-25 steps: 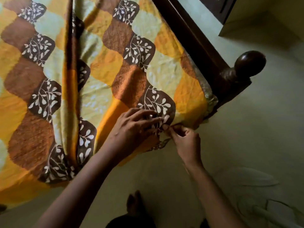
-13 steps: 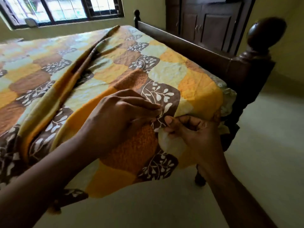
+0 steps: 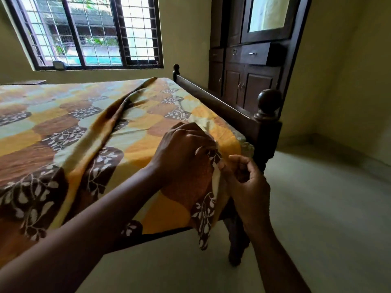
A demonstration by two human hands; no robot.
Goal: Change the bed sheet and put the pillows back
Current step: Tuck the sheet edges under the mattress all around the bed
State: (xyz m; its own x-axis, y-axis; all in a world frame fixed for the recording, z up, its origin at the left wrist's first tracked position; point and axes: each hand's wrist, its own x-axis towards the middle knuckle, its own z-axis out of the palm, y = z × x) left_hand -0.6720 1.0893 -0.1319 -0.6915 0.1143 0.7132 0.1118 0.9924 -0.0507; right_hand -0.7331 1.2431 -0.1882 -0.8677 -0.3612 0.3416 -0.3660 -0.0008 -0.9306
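A yellow, brown and pale green bed sheet (image 3: 84, 123) with white leaf prints covers the bed, and a long raised fold runs down its middle. At the near right corner my left hand (image 3: 184, 153) grips a bunch of the sheet above the mattress edge. Just to its right, my right hand (image 3: 245, 178) pinches the pale edge of the same corner, which hangs down past the bed frame. No pillows are in view.
The dark wooden bed frame (image 3: 218, 104) runs along the right side, with a round-topped post (image 3: 268, 102) beside my hands. A dark wooden cupboard (image 3: 249, 66) stands behind it against the wall. A barred window (image 3: 91, 32) is at the back. Pale floor (image 3: 317, 208) lies to the right.
My head has lifted, so the view went from looking down at the corner to looking across the bed. Both hands have raised the sheet corner and kept their hold.
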